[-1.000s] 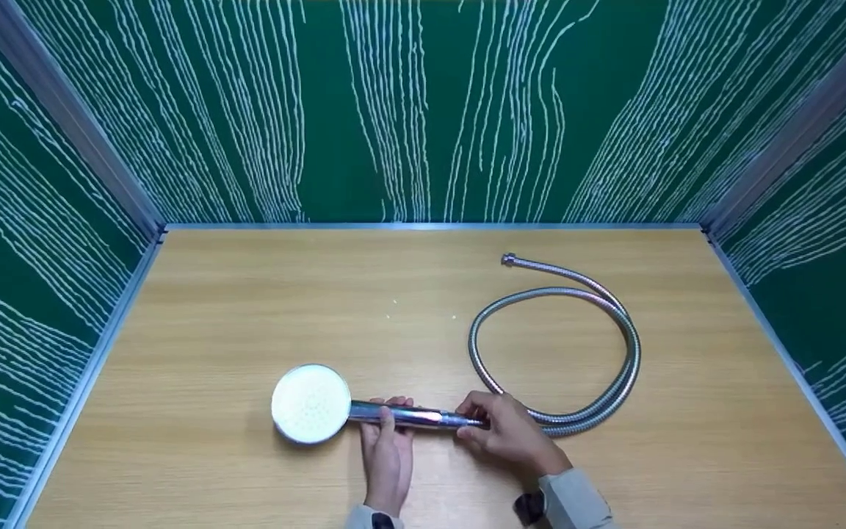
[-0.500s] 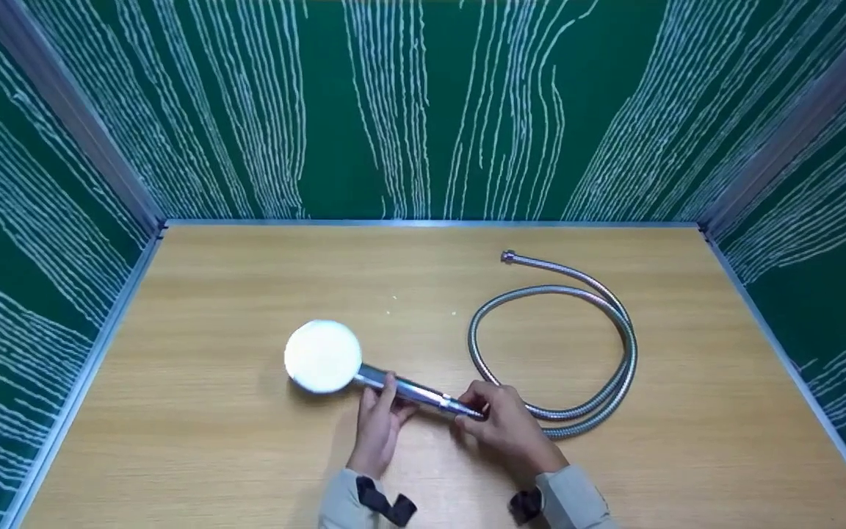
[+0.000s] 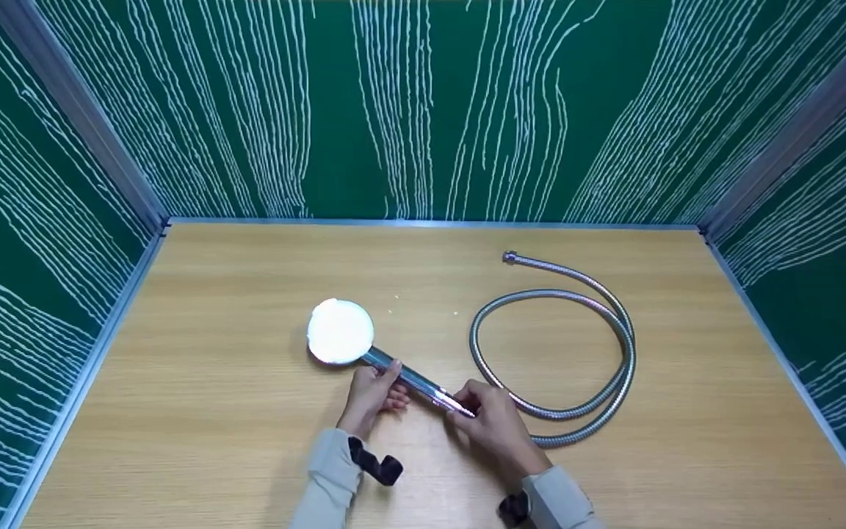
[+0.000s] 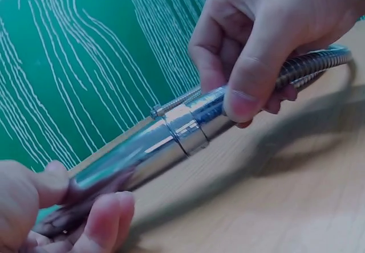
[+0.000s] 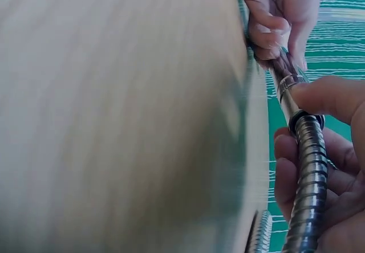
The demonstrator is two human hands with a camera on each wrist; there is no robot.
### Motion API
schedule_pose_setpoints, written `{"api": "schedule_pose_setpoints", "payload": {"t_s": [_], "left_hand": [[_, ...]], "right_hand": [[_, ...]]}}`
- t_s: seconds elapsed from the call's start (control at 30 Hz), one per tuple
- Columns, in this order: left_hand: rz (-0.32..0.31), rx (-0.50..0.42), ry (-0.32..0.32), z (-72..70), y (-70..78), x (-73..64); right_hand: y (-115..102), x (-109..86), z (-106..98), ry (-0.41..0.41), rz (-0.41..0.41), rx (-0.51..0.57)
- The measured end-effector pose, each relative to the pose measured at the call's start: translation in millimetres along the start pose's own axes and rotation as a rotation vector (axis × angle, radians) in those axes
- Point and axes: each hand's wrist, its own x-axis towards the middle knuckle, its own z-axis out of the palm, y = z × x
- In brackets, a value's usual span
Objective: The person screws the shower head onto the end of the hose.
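A chrome hand shower (image 3: 341, 331), its round face glaring white, lies slanted with the head at the far left and the handle toward the right hand. My left hand (image 3: 366, 397) grips the middle of its handle (image 4: 131, 156), thumb on top. My right hand (image 3: 498, 422) pinches the tapered metal nut (image 4: 212, 106) of the shower hose between thumb and fingers. In the left wrist view that nut sits in line with the handle's end, right up against it. From the nut the ribbed hose (image 5: 309, 179) runs back under the right palm.
The rest of the hose (image 3: 551, 294) lies looped on the wooden table (image 3: 210, 441) at the right, its free end fitting (image 3: 510, 257) toward the back. Green walls (image 3: 335, 110) with white wavy lines enclose the table's back and sides. A few white specks dot the tabletop.
The shower head has swung away from me and to the right, tilting the handle. My left hand has moved up and left with it; my right hand stays at the nut, slightly shifted left.
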Motion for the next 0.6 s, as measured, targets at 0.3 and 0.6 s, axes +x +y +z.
{"api": "schedule_pose_setpoints", "payload": {"t_s": [0.3, 0.6], "left_hand": [[-0.136, 0.246, 0.058, -3.2, 18.4, 7.3], [-0.11, 0.291, 0.065, -3.3, 19.1, 10.5]], "right_hand": [[4.1, 9.7, 5.6, -0.02, 0.0, 0.022], [8.0, 14.7, 5.3, -0.062, 0.059, 0.054]]}}
